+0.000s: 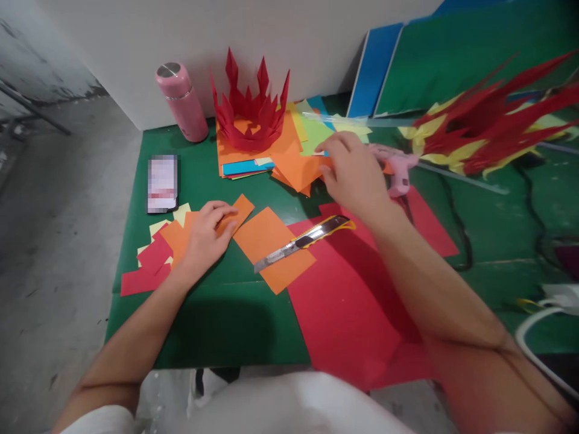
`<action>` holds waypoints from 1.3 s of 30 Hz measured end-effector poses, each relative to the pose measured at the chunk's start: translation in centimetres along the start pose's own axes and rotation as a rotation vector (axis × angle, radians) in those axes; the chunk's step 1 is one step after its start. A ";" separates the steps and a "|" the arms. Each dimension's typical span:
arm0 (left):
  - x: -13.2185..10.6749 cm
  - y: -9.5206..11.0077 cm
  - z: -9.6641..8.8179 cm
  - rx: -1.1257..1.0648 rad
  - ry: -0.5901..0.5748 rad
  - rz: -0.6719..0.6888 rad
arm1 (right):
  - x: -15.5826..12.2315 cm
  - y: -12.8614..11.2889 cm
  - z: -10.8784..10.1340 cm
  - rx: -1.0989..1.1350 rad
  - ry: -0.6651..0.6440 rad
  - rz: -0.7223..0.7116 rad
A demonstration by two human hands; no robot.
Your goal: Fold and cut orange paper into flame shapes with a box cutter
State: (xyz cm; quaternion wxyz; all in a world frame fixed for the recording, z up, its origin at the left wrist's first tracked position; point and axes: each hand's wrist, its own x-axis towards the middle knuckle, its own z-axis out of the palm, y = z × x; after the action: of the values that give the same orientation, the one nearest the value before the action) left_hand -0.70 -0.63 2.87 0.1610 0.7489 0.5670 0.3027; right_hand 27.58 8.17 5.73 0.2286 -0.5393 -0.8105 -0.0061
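Observation:
My left hand is closed with curled fingers on an orange paper strip, low over the table at the left. Farther forward, my right hand pinches the edge of an orange paper sheet at the front of the paper pile; its fingertips are partly hidden. Between the hands lies an orange paper square. A yellow-edged utility knife rests across it with its blade out. Large red paper lies beneath my right forearm. Small red paper pieces are beside my left wrist.
A red paper crown stands on the pile, with a pink bottle to its left. A phone lies near the left edge. At the right are a pink glue gun, a red-and-yellow paper piece and a dark cable.

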 end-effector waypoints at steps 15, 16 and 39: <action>-3.0 0.4 -2.0 0.292 -0.189 0.132 | -13.2 -0.1 -2.7 -0.010 -0.293 -0.095; -3.0 0.6 -1.5 0.260 -0.260 0.172 | -14.4 0.2 -2.4 -0.036 -0.289 -0.086; -0.9 -0.2 1.8 0.193 -0.451 0.215 | -10.3 1.2 0.5 -0.100 -0.112 -0.072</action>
State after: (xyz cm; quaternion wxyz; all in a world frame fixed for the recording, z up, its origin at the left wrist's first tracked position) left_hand 0.12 -1.18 1.15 0.1782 0.8653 0.4603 0.0879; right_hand 31.67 -0.19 1.10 0.1551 -0.5202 -0.8395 -0.0247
